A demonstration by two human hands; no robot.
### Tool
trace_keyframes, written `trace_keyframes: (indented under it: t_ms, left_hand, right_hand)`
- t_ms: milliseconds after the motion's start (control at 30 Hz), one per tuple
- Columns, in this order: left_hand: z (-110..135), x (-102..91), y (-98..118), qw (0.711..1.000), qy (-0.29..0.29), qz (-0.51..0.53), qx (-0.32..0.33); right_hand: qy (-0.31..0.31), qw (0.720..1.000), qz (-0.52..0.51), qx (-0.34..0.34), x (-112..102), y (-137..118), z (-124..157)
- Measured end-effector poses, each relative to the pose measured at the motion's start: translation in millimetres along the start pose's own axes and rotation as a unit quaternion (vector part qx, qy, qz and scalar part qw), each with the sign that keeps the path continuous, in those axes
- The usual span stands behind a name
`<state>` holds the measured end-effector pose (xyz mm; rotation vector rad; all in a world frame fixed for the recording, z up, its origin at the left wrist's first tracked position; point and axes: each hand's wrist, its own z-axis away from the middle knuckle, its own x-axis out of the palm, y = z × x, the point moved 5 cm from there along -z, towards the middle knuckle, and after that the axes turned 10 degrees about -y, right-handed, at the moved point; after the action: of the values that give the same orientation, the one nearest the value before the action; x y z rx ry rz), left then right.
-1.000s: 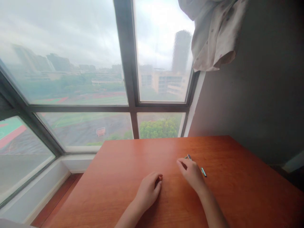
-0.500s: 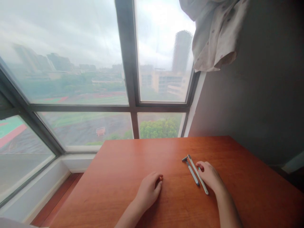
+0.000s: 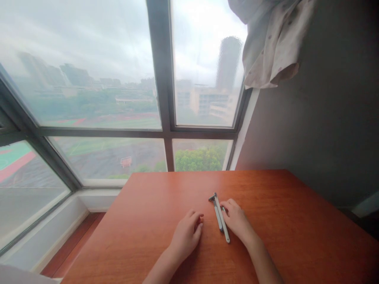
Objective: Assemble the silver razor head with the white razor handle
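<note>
A white toothbrush [image 3: 224, 225] with a hole in its handle end lies slantwise on the table [image 3: 160, 197]. Alongside its left edge is a grey razor [image 3: 218, 217], head towards the window. My right hand [image 3: 235, 219] is at the toothbrush's right side, thumb and fingers curled in against its handle. A small green spot shows at those fingertips; what it belongs to is unclear. To the left of the razor, my left hand [image 3: 187, 232] rests on the table, fingers loosely bent and thumb apart, with nothing in it.
Beyond the table's far edge stands a large framed window [image 3: 166, 134]. A light spotted cloth garment [image 3: 271, 47] hangs at the upper right in front of a dark grey wall [image 3: 304, 126]. A low white ledge [image 3: 63, 223] runs along the left.
My right hand has moved left, and the toothbrush and razor have slid left with it, now closer together and nearer my left hand. The left hand has hardly moved.
</note>
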<state>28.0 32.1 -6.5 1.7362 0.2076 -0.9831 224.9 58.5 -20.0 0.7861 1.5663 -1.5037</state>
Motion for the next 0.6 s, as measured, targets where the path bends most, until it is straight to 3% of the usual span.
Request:
trace_keyframes:
  t_ms: [300,600]
  left_hand:
    - [2.2,5.8,12.1,0.999,-0.002,-0.031,0.005]
    - [3.1,1.9,12.7,0.99,-0.011,-0.135,-0.029]
  right_hand:
    - [-0.026,0.999,0.026,-0.029,17.5,-45.5,4.1]
    - [-0.023,0.998,-0.019,-0.056,24.7,-56.1,3.8]
